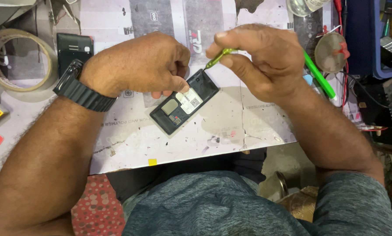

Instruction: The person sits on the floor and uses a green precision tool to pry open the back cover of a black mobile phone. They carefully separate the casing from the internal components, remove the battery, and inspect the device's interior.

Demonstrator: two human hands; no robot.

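Left hand [145, 63] clamps the opened phone [185, 102]; right hand [259, 59] pinches a green screwdriver [218, 57] — tape roll [23, 59], second phone [73, 50] left of it.

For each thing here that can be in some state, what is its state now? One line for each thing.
Phone: back cover off, inside showing, lying tilted on the worktable.
Screwdriver: green, tip at the phone's top corner.
Left hand: closed on the phone's edge.
Right hand: pinching the screwdriver.
Second phone: lying flat, untouched.
Tape roll: lying flat.
Wristwatch: strapped on the left wrist.
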